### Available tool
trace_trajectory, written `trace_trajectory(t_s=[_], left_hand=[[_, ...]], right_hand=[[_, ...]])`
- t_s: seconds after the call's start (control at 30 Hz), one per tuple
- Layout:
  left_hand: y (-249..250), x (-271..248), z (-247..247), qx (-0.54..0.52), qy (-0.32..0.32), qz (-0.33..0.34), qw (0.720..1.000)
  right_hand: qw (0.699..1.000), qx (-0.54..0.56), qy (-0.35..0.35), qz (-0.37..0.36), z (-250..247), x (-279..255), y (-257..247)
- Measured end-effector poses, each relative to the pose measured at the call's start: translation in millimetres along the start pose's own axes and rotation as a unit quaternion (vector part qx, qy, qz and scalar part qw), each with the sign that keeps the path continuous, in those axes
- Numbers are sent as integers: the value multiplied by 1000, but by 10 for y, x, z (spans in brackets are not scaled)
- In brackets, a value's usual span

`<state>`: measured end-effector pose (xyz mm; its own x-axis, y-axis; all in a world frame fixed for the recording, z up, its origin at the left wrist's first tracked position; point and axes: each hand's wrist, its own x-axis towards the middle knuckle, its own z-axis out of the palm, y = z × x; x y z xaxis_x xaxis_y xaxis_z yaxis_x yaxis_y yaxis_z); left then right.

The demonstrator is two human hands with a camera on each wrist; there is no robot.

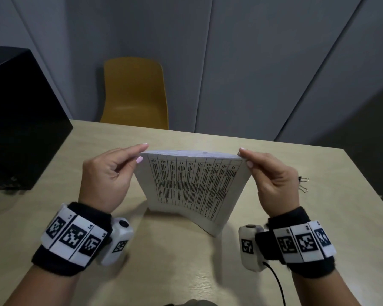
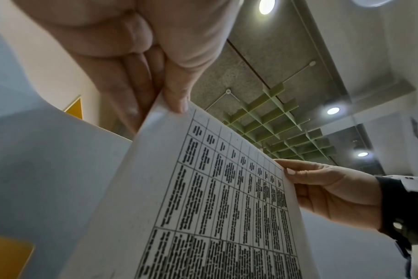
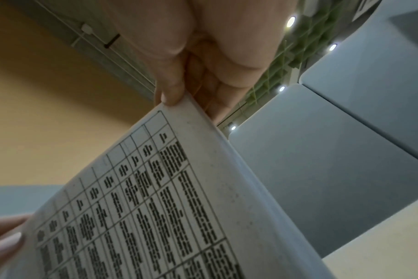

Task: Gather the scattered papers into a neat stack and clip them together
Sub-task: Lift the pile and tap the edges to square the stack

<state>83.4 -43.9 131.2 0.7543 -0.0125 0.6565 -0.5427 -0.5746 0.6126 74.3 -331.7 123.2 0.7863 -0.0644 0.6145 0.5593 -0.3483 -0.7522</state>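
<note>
Pale wood-grain table (image 1: 53, 217) carries the work. Nearest the camera: two wrists in black bands with white coded tags. Left hand (image 1: 106, 173) pinches the upper left corner of the paper stack (image 1: 192, 186), thumb on the printed face, fingers behind it; confirmed in the left wrist view (image 2: 174, 90). Right hand (image 1: 272, 175) pinches the upper right corner the same way. Stack stands on its lower edge on the table, between the hands, leaning and bowed; front sheet shows a printed grid table. Black binder clip (image 1: 303, 184) lies on the table just right of the right hand, partly hidden behind it. Further back: mustard-yellow chair (image 1: 134, 93) at the far table edge, grey wall panels (image 1: 252, 62), and a black box (image 1: 20, 120) at far left.
</note>
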Motion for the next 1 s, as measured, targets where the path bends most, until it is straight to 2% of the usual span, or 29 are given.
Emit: trace_trajectory(t_s=[0.13, 0.23, 0.33, 0.4, 0.5, 0.63, 0.73, 0.9, 1.0], left_hand=[[-7, 1, 21, -10, -13, -12, 1000], [-84, 33, 50, -111, -25, -86, 990], [-233, 51, 144, -235, -121, -189, 946], [-261, 52, 252, -213, -176, -202, 939], [-184, 82, 370, -150, -188, -178, 954], [-28, 150, 364, -174, -163, -178, 955], [32, 71, 324, -187, -144, -160, 959], [-82, -201, 381, -208, -161, -203, 943], [-102, -170, 375, -214, -172, -188, 943]], right_hand=[[999, 37, 22, 20, -1, -16, 13], [989, 122, 29, 74, -19, -24, 4], [968, 145, -51, 201, 20, -17, 129], [958, 101, -105, 246, 114, -28, 224], [963, 82, -92, 240, 186, -29, 290], [970, 132, -67, 191, 144, 7, 210], [978, 125, -66, 151, 123, -49, 155], [975, 114, -78, 176, 168, -313, 186], [972, 103, -88, 192, 149, -322, 225]])
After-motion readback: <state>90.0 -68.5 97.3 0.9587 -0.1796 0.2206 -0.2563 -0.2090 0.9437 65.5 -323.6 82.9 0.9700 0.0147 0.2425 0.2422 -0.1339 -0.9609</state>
